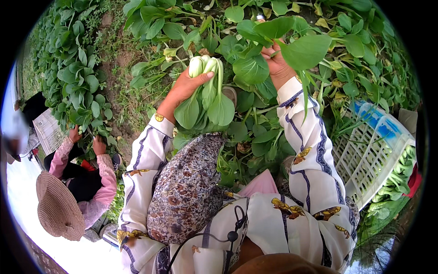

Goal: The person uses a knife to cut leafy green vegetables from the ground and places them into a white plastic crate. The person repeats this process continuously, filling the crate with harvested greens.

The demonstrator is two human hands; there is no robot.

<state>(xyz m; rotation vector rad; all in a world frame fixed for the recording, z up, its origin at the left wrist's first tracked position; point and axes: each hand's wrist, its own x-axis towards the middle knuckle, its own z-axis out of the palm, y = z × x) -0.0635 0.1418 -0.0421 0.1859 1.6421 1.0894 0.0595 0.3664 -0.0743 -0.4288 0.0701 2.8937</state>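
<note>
My left hand (191,82) grips a head of bok choy (214,92) near its pale base, with the base up and the green leaves hanging down over my knee. My right hand (272,56) is ahead and to the right, partly covered by broad green leaves (303,51); its fingers are bent, and what lies between them is hidden. Just beyond it shows a small shiny metal piece (260,17), perhaps part of a tool. Low leafy plants (263,137) grow around and below both hands.
At the right, a white plastic crate (362,157) stands tilted in view, with cut bok choy (393,186) beside its rim. A person in a straw hat (60,207) works at a dense leafy row (73,72) on the left, near another crate (48,132). Weedy soil (118,68) lies between.
</note>
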